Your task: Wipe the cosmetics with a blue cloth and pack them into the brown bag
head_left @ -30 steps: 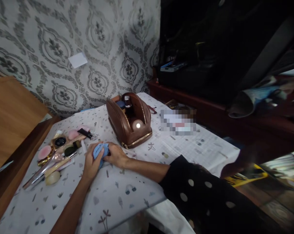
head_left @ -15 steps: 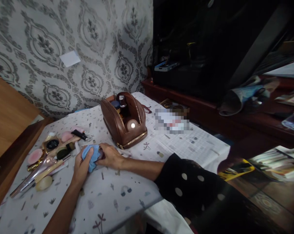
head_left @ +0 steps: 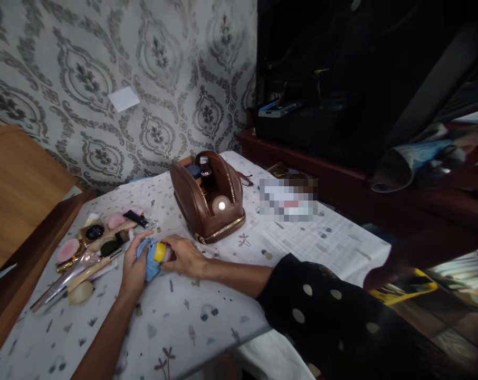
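Note:
My left hand (head_left: pixel 131 270) is closed around a crumpled blue cloth (head_left: pixel 152 270). Against that cloth is a small container with a yellow band (head_left: pixel 159 252), its far end pale. The fingers of my right hand (head_left: pixel 188 259) grip this pale end, and the palm hides part of it. Just behind my hands stands a brown leather cosmetic bag (head_left: pixel 188 205), unzipped at the top. Inside it a dark bottle with a shiny cap (head_left: pixel 204 167) shows, next to a blue-lidded item (head_left: pixel 193 170).
Left of my hands lie cosmetics: a pink round puff (head_left: pixel 68 250), a black-topped compact (head_left: pixel 94 232), a metallic tube (head_left: pixel 67 277), a black tube (head_left: pixel 134 217) and a yellowish round item (head_left: pixel 81 292). A blurred-out object (head_left: pixel 288 200) lies right of the bag on the patterned tablecloth (head_left: pixel 219 338).
The yellow band of the container has come into sight between the cloth and my right fingers. The whole view has shifted slightly, so everything appears a little further right.

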Available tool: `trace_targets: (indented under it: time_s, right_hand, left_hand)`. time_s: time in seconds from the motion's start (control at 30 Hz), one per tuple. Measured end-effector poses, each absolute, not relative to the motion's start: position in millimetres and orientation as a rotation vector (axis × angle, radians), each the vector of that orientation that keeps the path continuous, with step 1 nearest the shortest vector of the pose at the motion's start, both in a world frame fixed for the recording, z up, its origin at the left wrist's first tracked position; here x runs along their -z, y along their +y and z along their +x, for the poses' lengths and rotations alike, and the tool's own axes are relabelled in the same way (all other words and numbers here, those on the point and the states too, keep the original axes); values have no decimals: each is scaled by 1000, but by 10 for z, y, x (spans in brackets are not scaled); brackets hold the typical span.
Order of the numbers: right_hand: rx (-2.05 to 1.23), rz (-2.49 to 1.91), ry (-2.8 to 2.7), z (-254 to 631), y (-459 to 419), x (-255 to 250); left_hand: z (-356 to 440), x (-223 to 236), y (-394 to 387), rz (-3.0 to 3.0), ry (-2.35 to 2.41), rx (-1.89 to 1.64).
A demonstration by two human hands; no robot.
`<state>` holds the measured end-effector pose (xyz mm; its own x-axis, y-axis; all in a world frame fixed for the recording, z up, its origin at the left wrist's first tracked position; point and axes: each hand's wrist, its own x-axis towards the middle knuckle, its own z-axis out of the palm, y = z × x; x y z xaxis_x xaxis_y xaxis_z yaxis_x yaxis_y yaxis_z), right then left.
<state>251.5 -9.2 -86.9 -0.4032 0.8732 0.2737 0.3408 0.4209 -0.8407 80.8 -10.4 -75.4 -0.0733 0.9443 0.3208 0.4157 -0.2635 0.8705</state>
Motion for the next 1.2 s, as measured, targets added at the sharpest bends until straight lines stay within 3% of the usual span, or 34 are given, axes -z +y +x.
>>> trace_targets:
  time_s: [0.3, 0.5, 1.2]
  right_hand:
    - [-991, -1048, -1832, 2522, -102, 838]
    - [-1116, -1073, -1660, 2516, -37, 870]
    - [-568, -1264, -2223, 2540, -242, 782]
  left_hand:
    - [836, 701, -145, 1661, 1462, -1240]
    - [921, 651, -199, 1978, 1340, -1122]
    - [975, 655, -225, 2051, 1442, -1093]
